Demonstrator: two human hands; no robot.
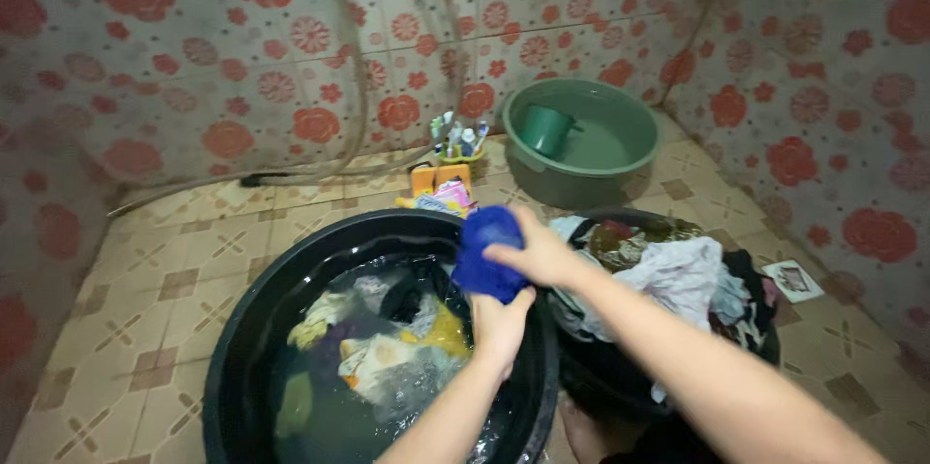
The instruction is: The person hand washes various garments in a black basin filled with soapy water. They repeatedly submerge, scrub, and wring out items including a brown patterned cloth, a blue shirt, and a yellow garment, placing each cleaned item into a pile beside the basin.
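Both my hands are closed on a bunched blue cloth (487,253) held over the right rim of a big black tub (242,328). My left hand (501,324) grips it from below, and my right hand (539,253) clasps it from the top right. Inside the black tub, several clothes (383,343) in yellow, white and dark colours soak in water. A second dark basin (765,333) stands just to the right, heaped with wet clothes (668,275), mostly white and dark pieces.
A green basin (620,169) with a green dipper (548,128) inside stands by the far wall. Toothbrushes in a small holder (457,141) and orange and pink packets (438,191) lie behind the black tub. A hose (329,96) runs down the flower-patterned wall. The floor is tan tile.
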